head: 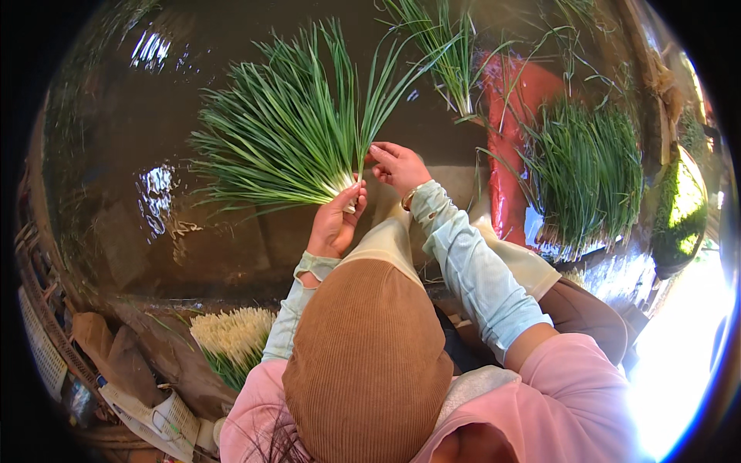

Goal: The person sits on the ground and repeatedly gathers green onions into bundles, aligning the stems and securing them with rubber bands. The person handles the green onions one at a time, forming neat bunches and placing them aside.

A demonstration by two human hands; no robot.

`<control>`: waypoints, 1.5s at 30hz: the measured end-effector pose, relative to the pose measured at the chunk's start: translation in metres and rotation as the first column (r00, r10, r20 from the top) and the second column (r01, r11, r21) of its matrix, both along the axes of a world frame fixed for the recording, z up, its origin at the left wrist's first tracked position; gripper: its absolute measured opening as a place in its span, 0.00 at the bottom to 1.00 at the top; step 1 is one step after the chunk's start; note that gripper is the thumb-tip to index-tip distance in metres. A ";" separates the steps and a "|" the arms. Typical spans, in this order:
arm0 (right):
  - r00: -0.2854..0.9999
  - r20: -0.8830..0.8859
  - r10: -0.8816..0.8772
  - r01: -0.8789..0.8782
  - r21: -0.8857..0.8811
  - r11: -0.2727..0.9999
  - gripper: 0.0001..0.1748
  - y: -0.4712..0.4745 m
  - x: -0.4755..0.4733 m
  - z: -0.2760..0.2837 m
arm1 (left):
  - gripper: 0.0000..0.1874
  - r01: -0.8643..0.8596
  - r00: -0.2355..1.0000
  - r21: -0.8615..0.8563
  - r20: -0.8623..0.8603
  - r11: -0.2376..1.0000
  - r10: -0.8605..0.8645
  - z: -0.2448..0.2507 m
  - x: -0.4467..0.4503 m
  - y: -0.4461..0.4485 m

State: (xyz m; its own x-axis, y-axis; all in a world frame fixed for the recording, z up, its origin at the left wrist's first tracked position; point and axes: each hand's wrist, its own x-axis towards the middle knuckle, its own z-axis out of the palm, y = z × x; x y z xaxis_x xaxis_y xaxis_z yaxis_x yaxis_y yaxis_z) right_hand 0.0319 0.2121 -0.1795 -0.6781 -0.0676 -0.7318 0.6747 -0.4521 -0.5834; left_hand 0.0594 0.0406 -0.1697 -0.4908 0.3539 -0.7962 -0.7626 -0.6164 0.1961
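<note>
A fanned bunch of garlic chives (289, 127) spreads up and left over muddy water. My left hand (338, 217) grips its white stem ends, with the thumb across the front. At the right side of the bunch, a few leaf stalks (370, 118) stand apart from the rest. My right hand (399, 165) has its thumb and fingertips drawn together at the lower part of these stalks. Pale sleeves cover both forearms, and a bangle (407, 199) circles the right wrist.
Brown water (191, 231) surrounds my legs. To the right, a thick stack of chives (590, 173) lies beside a red sheet (524, 87). A looser bunch (448, 58) floats farther ahead. Behind my left arm, another bundle (231, 335) shows its pale cut ends upward. A white plastic basket (156, 416) stands lower left.
</note>
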 end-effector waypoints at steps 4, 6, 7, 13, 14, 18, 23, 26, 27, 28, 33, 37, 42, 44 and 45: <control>0.998 -0.006 -0.070 0.069 -0.082 0.994 0.13 -0.001 0.000 -0.002 | 0.13 -0.024 1.000 0.008 0.003 1.000 0.024 0.001 -0.002 0.001; 0.997 -0.023 -0.075 0.075 0.013 0.997 0.10 -0.002 0.003 -0.004 | 0.13 -0.042 0.999 0.030 0.008 0.999 0.042 -0.001 -0.002 0.001; 0.997 -0.021 -0.077 0.078 0.067 0.995 0.09 -0.003 0.004 -0.004 | 0.13 -0.051 0.999 0.038 0.012 0.998 0.050 -0.001 -0.002 0.002; 0.923 -0.233 0.306 -0.176 0.451 0.875 0.07 -0.004 0.026 -0.001 | 0.12 -0.124 0.992 -0.011 0.006 0.992 0.124 -0.004 -0.002 0.008; 0.922 -0.242 0.303 -0.183 0.416 0.891 0.08 -0.005 0.031 0.001 | 0.12 -0.129 0.992 -0.003 -0.009 0.992 0.129 -0.004 -0.003 0.008; 0.951 -0.219 0.216 -0.124 0.371 0.920 0.07 -0.001 0.038 0.009 | 0.12 -0.145 0.989 -0.005 -0.030 0.989 0.145 -0.004 -0.007 0.007; 0.963 -0.221 0.154 -0.039 0.451 0.892 0.08 0.001 0.012 0.008 | 0.12 -0.119 0.993 -0.012 0.021 0.993 0.119 -0.005 -0.007 0.005; 0.955 -0.237 0.176 -0.049 0.463 0.885 0.09 -0.005 0.000 0.006 | 0.12 -0.105 0.994 0.027 0.016 0.994 0.104 -0.006 -0.004 0.005; 0.955 -0.229 0.186 -0.061 0.465 0.883 0.09 -0.007 -0.003 0.005 | 0.12 -0.101 0.995 0.027 0.008 0.994 0.101 -0.007 -0.004 0.004; 0.954 -0.229 0.192 -0.066 0.464 0.884 0.09 -0.008 -0.004 0.004 | 0.11 -0.096 0.995 0.026 0.006 0.995 0.096 -0.007 -0.004 0.004; 0.956 -0.205 0.212 -0.083 0.503 0.860 0.09 -0.011 -0.008 -0.001 | 0.10 -0.086 0.996 -0.003 0.036 0.996 0.086 -0.007 -0.003 0.003; 0.932 -0.213 0.292 -0.068 0.689 0.722 0.09 -0.016 -0.006 0.001 | 0.09 -0.107 0.994 0.023 0.041 0.994 0.106 -0.007 -0.003 0.005; 0.839 -0.334 0.429 0.023 0.809 0.587 0.07 -0.018 0.004 0.013 | 0.09 -0.109 0.994 0.009 0.031 0.994 0.109 -0.006 -0.001 0.008; 0.804 -0.345 0.485 0.023 0.832 0.554 0.08 -0.016 0.007 0.018 | 0.09 -0.113 0.993 -0.009 0.031 0.994 0.113 -0.005 0.001 0.009; 0.767 -0.360 0.531 0.007 0.833 0.554 0.09 -0.014 0.008 0.019 | 0.09 -0.121 0.992 -0.027 0.038 0.992 0.122 -0.004 0.002 0.010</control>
State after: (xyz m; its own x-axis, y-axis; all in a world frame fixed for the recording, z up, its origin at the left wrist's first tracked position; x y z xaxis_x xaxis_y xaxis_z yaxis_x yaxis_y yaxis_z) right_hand 0.0400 0.1976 -0.1601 -0.9901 0.0719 -0.1207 0.1405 0.4819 -0.8649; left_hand 0.0613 0.0503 -0.1735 -0.4966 0.2736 -0.8237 -0.6900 -0.7002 0.1834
